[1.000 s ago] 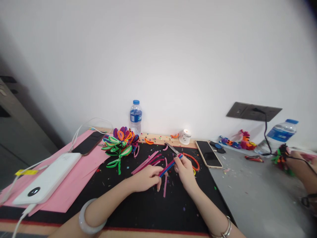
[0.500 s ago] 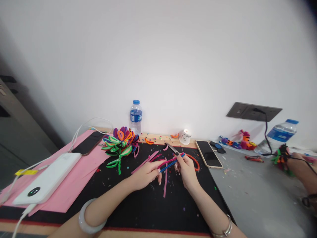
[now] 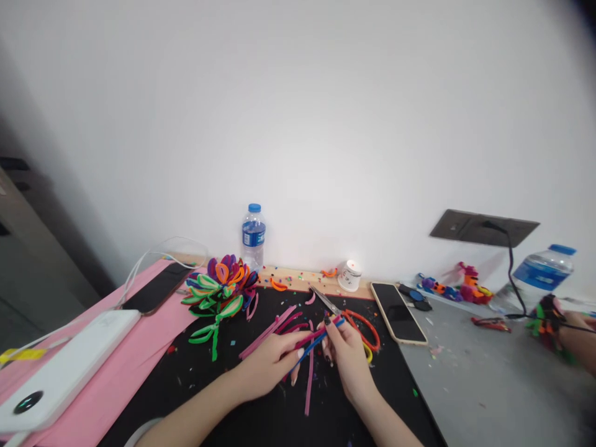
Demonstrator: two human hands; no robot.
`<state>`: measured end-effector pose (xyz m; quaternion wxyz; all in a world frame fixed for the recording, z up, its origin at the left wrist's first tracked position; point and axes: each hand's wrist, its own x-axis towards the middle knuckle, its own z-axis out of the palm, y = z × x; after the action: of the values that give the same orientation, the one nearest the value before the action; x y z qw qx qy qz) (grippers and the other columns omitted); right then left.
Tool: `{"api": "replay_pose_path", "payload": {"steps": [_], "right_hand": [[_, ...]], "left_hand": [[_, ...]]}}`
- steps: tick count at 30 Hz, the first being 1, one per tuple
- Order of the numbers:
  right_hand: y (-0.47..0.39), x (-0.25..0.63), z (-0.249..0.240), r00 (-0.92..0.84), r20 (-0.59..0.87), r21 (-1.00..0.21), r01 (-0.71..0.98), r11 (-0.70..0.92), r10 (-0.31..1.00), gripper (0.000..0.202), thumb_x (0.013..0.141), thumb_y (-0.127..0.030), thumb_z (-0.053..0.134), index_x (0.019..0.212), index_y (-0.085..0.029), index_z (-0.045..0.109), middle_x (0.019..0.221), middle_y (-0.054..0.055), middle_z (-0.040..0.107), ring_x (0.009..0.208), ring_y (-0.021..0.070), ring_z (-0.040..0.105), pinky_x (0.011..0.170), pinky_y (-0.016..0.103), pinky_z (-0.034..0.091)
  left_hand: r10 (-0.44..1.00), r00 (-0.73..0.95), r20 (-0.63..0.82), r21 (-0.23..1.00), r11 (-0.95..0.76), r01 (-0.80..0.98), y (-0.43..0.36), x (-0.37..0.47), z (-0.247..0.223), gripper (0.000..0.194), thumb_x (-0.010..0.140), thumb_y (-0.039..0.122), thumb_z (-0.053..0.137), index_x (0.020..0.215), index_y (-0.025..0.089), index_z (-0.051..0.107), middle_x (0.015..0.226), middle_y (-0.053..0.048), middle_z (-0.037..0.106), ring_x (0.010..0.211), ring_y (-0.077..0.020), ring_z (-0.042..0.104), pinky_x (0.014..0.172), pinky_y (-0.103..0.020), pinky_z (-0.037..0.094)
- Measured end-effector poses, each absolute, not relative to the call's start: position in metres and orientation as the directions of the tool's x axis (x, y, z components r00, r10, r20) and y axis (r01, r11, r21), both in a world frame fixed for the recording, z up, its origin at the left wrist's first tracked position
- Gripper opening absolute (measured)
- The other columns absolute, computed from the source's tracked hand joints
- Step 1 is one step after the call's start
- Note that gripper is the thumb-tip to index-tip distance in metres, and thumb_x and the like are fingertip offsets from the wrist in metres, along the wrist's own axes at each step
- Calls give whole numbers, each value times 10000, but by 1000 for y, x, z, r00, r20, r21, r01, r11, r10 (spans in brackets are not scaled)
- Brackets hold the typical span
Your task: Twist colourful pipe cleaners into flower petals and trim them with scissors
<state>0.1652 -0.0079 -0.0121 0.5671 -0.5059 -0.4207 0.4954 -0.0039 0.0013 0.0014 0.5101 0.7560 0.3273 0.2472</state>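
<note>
Magenta strip [image 3: 308, 339], blue strip [image 3: 311, 349], black mat [image 3: 274, 422]

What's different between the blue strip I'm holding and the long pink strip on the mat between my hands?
The blue strip is deep blue, while the pink strip is a dusky pink. The blue strip is held between the left hand and right hand; the pink strip lies loose on the black mat. The blue strip slants sideways, while the pink strip points toward you. Both are thin and narrow.
</note>
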Motion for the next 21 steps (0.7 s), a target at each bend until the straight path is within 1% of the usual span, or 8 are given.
{"api": "replay_pose_path", "payload": {"steps": [3, 7, 11, 13, 16, 18, 20, 21], "right_hand": [[-7, 166, -14, 157, -37, -991, -136, -16, 987, 301, 758, -424, 549, 699, -129, 534, 440, -64, 449, 343, 37, 327, 343, 157, 228], [-3, 165, -20, 174, -52, -989, -147, -27, 983, 339, 718, -456, 586, 720, -121, 533, 443, -55, 467, 339, 36, 333, 343, 156, 220], [1, 162, -28, 146, -61, -984, -174, -35, 987, 415, 653, -535, 607, 698, -134, 511, 409, -61, 457, 301, 33, 302, 317, 153, 194], [2, 160, -32, 168, -53, -983, -183, -22, 984, 455, 640, -583, 585, 673, -135, 515, 373, -76, 413, 282, 25, 265, 307, 149, 161], [3, 158, -39, 185, -81, -981, -191, -45, 979, 498, 604, -621, 587, 665, -129, 533, 365, -72, 415, 273, 18, 241, 305, 149, 144], [4, 157, -45, 184, -104, -978, -196, -67, 977, 507, 594, -634, 583, 643, -132, 535, 356, -73, 410, 271, 13, 226, 308, 152, 134], [4, 155, -50, 176, -113, -977, -201, -77, 978, 499, 589, -635, 586, 599, -141, 518, 339, -78, 391, 269, 10, 211, 313, 157, 124], [4, 155, -52, 175, -111, -977, -200, -75, 978, 491, 591, -630, 590, 577, -145, 511, 329, -81, 380, 269, 11, 212, 316, 160, 125]], "left_hand": [[795, 607, 20, 946, -211, 246, 2, -4, 3, 395, 865, 272, 383, 1248, 185, 428, 553, 40, 548, 489, -97, 436, 529, -190, 334], [816, 577, -23, 972, -116, 202, 4, -3, 6, 350, 847, 269, 404, 1181, 177, 453, 585, 43, 563, 440, -73, 370, 461, -166, 279], [820, 569, -64, 975, -69, 209, 7, -3, 5, 217, 817, 309, 448, 905, 157, 575, 578, 37, 555, 404, -51, 318, 423, -155, 251], [801, 589, -106, 982, -9, 188, 10, -4, 1, 228, 781, 324, 479, 859, 145, 597, 581, 21, 569, 398, -52, 331, 400, -153, 245], [792, 607, -63, 992, 116, -48, 19, -4, -12, 234, 675, 286, 511, 759, 110, 641, 560, -21, 592, 475, -101, 484, 462, -178, 332], [676, 725, -132, 941, 315, -123, 26, -4, -21, 275, 554, 267, 482, 644, 83, 666, 478, -45, 582, 377, -115, 458, 377, -190, 300], [666, 725, -176, 898, 411, -160, 30, -5, -23, 327, 522, 239, 420, 619, 75, 685, 496, -75, 612, 322, -100, 408, 340, -190, 266], [683, 707, -182, 896, 411, -167, 30, -7, -21, 330, 530, 219, 416, 639, 79, 694, 520, -74, 625, 330, -89, 395, 352, -184, 261]]}}
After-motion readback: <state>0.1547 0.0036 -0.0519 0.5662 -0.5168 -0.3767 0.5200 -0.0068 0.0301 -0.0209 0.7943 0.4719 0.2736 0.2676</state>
